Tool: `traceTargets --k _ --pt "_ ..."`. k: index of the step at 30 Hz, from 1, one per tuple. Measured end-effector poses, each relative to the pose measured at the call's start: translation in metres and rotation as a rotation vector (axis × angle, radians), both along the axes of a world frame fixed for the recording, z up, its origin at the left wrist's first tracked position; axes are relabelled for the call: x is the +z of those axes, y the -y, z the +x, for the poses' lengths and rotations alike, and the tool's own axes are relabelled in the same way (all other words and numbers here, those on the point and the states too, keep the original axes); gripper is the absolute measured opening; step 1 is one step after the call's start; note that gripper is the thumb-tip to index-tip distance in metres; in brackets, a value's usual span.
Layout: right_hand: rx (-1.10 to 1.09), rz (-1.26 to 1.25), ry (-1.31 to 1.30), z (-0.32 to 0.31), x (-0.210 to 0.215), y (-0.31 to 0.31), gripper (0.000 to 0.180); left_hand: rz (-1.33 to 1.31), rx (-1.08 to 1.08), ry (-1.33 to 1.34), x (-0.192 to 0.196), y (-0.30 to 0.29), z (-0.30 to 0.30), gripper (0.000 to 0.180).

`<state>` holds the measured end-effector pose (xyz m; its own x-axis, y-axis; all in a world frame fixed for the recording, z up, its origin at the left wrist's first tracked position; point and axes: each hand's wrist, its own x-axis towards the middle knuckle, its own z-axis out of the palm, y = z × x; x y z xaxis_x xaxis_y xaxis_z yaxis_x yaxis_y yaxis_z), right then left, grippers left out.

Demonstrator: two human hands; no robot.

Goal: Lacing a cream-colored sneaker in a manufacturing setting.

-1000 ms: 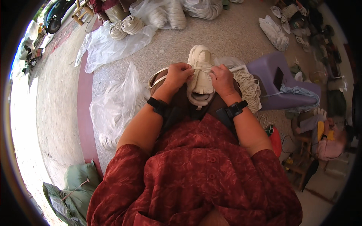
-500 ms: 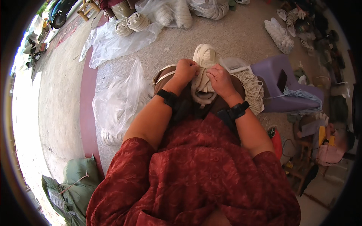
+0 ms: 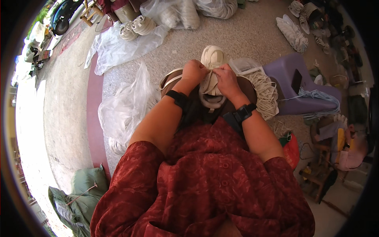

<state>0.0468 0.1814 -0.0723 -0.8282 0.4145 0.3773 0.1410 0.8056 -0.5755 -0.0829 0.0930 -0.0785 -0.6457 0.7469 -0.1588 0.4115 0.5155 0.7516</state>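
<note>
A cream sneaker [image 3: 212, 55] rests between my thighs, its toe pointing away from me and its padded collar facing my body. My left hand [image 3: 194, 72] is closed in a pinch at the left side of the lacing. Close by on the right, my right hand [image 3: 227, 81] pinches at the tongue and eyelets. Both seem to grip the pale shoelace, though the fingers hide most of it. A loop of flat cream lace [image 3: 172, 81] lies over my left thigh. On my right thigh lies a thick bundle of cream laces [image 3: 262, 94].
A purple plastic stool [image 3: 286, 75] at right carries a dark phone [image 3: 296, 81] and light blue laces [image 3: 316, 99]. Clear plastic bags [image 3: 128, 102] lie at left. Bundled cream shoe parts [image 3: 143, 25] sit far ahead. A green sack [image 3: 85, 185] stands lower left; another person [image 3: 349, 154] sits at right.
My right hand has shifted slightly left and up, its fingers closer to my left hand. The shoe stays on my lap. The whole view has turned a little.
</note>
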Motion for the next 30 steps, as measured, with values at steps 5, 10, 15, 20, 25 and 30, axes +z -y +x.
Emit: traceTargets --k 5,10,15,20,25,30 --pt "-0.09 0.041 0.128 -0.009 0.0 0.003 0.013 0.02 -0.019 -0.355 -0.002 0.0 0.017 0.022" --pt "-0.133 0.052 0.119 -0.009 -0.007 0.004 0.01 -0.068 -0.123 -0.398 0.013 0.005 0.033 0.019" --pt "-0.075 0.368 0.159 -0.014 0.002 0.015 0.009 0.062 -0.006 -0.126 0.0 0.012 0.021 0.018" --pt "0.002 0.429 0.145 -0.015 0.012 0.012 0.01 0.153 0.005 -0.023 -0.012 0.009 0.011 0.018" --pt "0.331 -0.134 0.011 0.045 0.069 0.016 0.013 0.258 0.02 0.124 -0.001 0.023 0.009 0.02" --pt "0.306 -1.405 -0.356 0.088 0.06 0.0 0.013 -0.02 -0.336 -0.425 0.04 -0.009 0.039 0.021"
